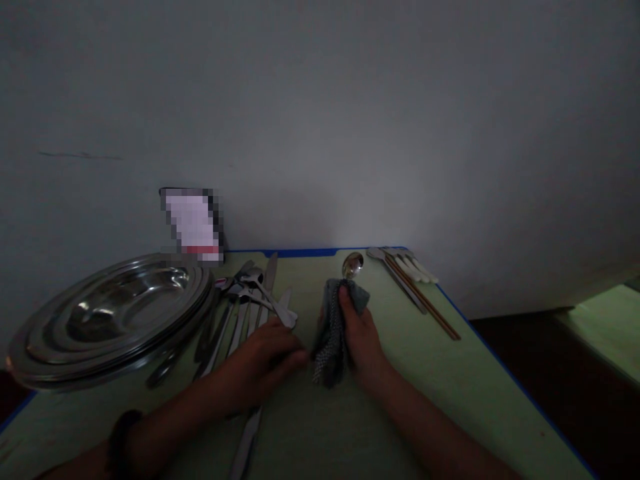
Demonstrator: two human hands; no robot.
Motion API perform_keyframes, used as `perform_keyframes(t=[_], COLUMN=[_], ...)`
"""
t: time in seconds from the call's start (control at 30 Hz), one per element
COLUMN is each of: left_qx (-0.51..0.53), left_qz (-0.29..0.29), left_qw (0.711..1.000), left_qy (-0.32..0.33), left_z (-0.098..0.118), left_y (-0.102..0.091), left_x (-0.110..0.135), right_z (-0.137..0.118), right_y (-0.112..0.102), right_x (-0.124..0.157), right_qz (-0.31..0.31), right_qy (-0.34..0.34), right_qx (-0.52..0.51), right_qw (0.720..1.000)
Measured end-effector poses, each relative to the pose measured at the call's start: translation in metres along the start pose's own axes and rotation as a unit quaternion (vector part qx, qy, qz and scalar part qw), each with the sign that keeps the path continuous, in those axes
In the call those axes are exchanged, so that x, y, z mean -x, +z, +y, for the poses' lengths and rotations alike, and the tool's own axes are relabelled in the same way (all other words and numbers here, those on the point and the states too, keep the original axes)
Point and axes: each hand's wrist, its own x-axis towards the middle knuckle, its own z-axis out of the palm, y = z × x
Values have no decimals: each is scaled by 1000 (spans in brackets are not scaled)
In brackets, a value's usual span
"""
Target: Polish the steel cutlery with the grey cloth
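Observation:
My right hand (363, 333) is closed round a grey checked cloth (330, 333), thumb pressed on its top. Out of the cloth's far end sticks the shiny bowl of a spoon (353, 265); its handle is hidden in the folds. My left hand (273, 357) hovers just left of the cloth, apart from it. Its fingers are loosely bent with the thumb away from them, and nothing shows between them. Beyond and beneath it lies a loose spread of metal cutlery (245, 313), spoons and knives among it. A knife (246, 443) lies nearer to me, below the left wrist.
Stacked metal plates or bowls (115, 313) stand at the left. A phone with a blurred screen (193, 223) leans against the wall (320, 133). Brown chopsticks (425, 300), a metal utensil and several white-handled pieces (413, 267) lie along the right edge of the blue-rimmed table (480, 400).

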Motion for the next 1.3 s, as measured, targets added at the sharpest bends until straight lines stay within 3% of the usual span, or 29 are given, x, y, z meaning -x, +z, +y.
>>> perform_keyframes(t=[0.1, 0.17, 0.23, 0.3, 0.4, 0.5, 0.63, 0.77, 0.87, 1.13, 1.3], left_qx=[73, 126, 167, 178, 158, 154, 204, 251, 268, 219, 282], left_qz=[9, 49, 84, 98, 102, 118, 165, 201, 183, 105, 75], left_qw=[996, 988, 977, 970, 968, 967, 949, 926, 924, 959, 953], left_qy=[-42, -77, -105, -133, -164, -167, -174, -198, -203, -144, -80], left_z=[1, -1, -3, -4, -4, -5, -7, -10, -11, -13, -9], left_y=[-2, -1, 0, 2, 4, 6, 8, 8, 8, 14, 8], left_x=[4, 5, 5, 3, 0, -1, -2, -4, -4, 1, 2], right_z=[-15, -24, -29, -30, -29, -33, -45, -54, -53, -25, -32], right_y=[-14, -23, -29, -30, -29, -34, -60, -85, -83, -28, -37], right_x=[0, 2, 4, 7, 7, 1, -13, -22, -19, 7, 3], right_qz=[-114, -223, -297, -306, -280, -286, -300, -273, -279, -310, -277], right_qy=[-61, -146, -183, -214, -235, -218, -155, -105, -108, -152, -178], right_qx=[167, 313, 449, 545, 614, 606, 513, 468, 457, 465, 514], right_qw=[977, 912, 823, 750, 699, 709, 789, 834, 838, 815, 792])
